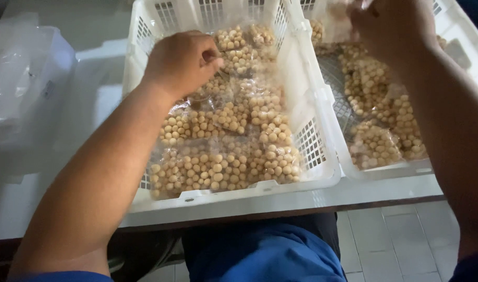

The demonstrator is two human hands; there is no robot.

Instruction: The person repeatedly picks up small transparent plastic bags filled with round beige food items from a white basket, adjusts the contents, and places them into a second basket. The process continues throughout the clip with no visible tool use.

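My left hand (181, 62) is curled shut in a pinch grip on the top of a clear bag of small tan balls (233, 52) in the left white crate (312, 156). The thumb and fingers are pressed together on the thin plastic near the far end of that crate. My right hand (390, 26) is up over the right white crate (458, 31), and its fingers look closed on another clear bag (333, 21), but that part is blurry, so I cannot tell how firm the hold is.

What could go wrong? The plastic is thin and slippery. If I pull with only a small pinch, I think the bag may slip out, or it may tear and the little balls could roll all over the crate. The bags in the left crate lie on top of each other, so lifting one may drag the one next to it along. The left crate also sits right at the near edge of the surface (369, 193), so a hard tug toward me might slide it off onto my lap.

The bag under my left hand lies flat among the others. I cannot see its full outline, so I cannot tell its long way for sure. The bags nearer to me (223, 167) lie with their long side going left to right across the crate.

A pile of clear plastic (19, 78) sits well off to the left.
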